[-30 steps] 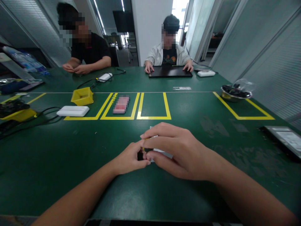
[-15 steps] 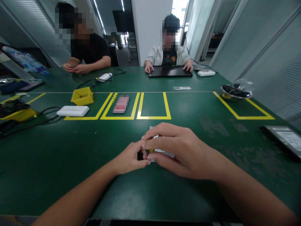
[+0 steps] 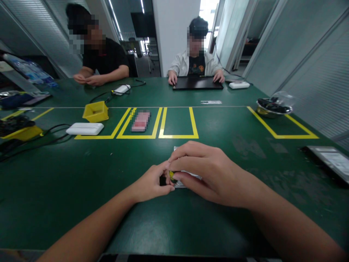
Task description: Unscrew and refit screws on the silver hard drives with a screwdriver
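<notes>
My left hand (image 3: 152,183) and my right hand (image 3: 209,173) meet at the middle of the green table (image 3: 89,193). The right thumb and fingers pinch a small yellow and dark item (image 3: 172,177), too small to name. My left hand is curled, its thumb and fingers around a small black thing (image 3: 163,180) that is mostly hidden. Beneath my right hand lies a white and silver flat object (image 3: 183,182), largely covered by the fingers; its edges show above and below them.
Yellow tape frames cross the table, one holding a pink phone-like object (image 3: 141,121). A yellow bin (image 3: 95,111) and white power strip (image 3: 85,128) stand left, a bowl of dark parts (image 3: 274,106) right. Two people sit opposite, one touching a black panel (image 3: 197,83).
My right fingertips have shifted slightly, and the yellow and dark item between them shows more clearly. My left hand has barely moved. The person at the far left has turned the head a little.
</notes>
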Action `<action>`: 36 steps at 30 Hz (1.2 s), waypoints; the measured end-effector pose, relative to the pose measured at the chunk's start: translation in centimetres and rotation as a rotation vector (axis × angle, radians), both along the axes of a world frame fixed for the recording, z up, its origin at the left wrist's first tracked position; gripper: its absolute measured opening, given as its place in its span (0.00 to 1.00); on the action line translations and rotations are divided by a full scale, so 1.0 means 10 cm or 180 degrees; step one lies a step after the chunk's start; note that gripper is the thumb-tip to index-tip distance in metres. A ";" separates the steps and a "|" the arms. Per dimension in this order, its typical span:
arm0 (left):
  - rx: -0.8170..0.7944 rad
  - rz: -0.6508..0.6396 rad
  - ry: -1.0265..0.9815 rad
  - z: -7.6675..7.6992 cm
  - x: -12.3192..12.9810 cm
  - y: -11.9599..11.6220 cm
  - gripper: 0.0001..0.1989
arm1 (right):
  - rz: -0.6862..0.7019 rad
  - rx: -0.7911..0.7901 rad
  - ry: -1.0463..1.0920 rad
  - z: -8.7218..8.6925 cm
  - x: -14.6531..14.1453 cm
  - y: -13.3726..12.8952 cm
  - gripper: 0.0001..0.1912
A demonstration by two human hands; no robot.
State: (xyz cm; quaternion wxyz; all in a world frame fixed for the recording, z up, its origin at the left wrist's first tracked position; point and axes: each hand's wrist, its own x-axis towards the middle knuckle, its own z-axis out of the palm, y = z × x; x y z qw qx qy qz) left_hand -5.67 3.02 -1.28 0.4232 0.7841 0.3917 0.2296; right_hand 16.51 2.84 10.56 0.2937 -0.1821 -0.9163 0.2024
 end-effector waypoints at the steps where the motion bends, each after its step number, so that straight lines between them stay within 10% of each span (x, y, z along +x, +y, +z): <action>1: 0.0001 0.0002 -0.0006 -0.01 0.00 0.00 0.13 | -0.0010 -0.0001 -0.0025 0.00 0.00 0.00 0.10; 36: -0.0044 -0.0102 0.0066 -0.05 -0.02 0.03 0.09 | -0.0158 0.0002 -0.0223 0.00 0.01 -0.01 0.11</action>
